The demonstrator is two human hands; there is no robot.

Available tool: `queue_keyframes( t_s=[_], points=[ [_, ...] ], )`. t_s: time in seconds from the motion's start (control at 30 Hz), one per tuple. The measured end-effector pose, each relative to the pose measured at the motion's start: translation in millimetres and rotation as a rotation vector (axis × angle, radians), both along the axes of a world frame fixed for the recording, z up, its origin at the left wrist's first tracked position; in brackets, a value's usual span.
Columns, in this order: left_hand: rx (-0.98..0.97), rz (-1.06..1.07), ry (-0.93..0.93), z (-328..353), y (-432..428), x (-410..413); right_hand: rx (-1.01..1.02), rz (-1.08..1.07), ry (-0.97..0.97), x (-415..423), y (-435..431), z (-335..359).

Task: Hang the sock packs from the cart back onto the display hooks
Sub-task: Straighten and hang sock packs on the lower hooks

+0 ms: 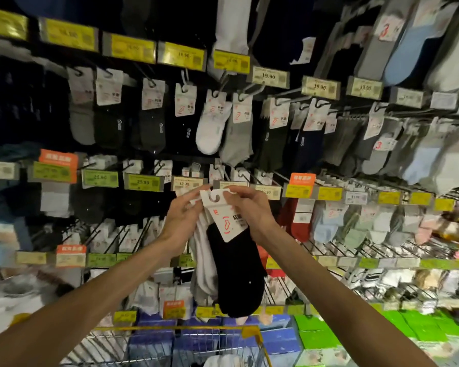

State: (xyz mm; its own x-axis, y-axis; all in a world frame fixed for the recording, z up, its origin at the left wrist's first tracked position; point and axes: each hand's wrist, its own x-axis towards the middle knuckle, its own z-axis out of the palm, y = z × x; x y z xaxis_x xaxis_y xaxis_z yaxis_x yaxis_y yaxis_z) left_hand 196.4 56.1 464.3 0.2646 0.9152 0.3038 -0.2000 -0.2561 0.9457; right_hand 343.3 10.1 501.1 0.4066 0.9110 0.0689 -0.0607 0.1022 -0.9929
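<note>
Two hands (183, 221) (252, 211) on black sock pack (239, 274), white pack (203, 263) half behind

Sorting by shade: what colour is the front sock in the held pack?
The front sock is black, below a white header card; head view.

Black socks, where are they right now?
In the head view, the black sock pack hangs mid-frame, its card pinched between the left hand and right hand, just under a row of price tags and above the cart.
</note>
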Motion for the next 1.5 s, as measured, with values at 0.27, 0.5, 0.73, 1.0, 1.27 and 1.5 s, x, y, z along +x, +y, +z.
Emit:
queue_keyframes(
  t_s=[0.27, 0.5, 0.73, 1.0, 1.27, 1.5],
  points=[
    [-0.072, -0.088, 0.074, 25.9, 12.1, -16.6, -0.007, 0.007, 0.215, -1.9, 11.3, 19.2],
    [-0.070, -0.260, 0.097, 54.1, 16.8, -31.4, 0.012, -0.068, 0.200, -10.0, 29.2, 52.2],
    [-0.114, -0.320, 0.065, 69.6, 23.6, -38.8, -0.024, -0.079, 0.210, -25.7, 38.9, 66.9],
    [-0.059, -0.265, 0.076, 77.7, 38.2, -64.6, -0.006, 0.289, 0.147, -25.0, 29.4, 63.4],
    [-0.044, -0.262, 0.055, 78.7, 45.5, -75.8, -0.086, 0.548, 0.030, -22.7, 11.8, 50.3],
    [-0.045, -0.240, 0.057, 65.1, 57.0, -82.7, -0.012, 0.394, 0.097, -14.3, 8.3, 37.7]
  ],
)
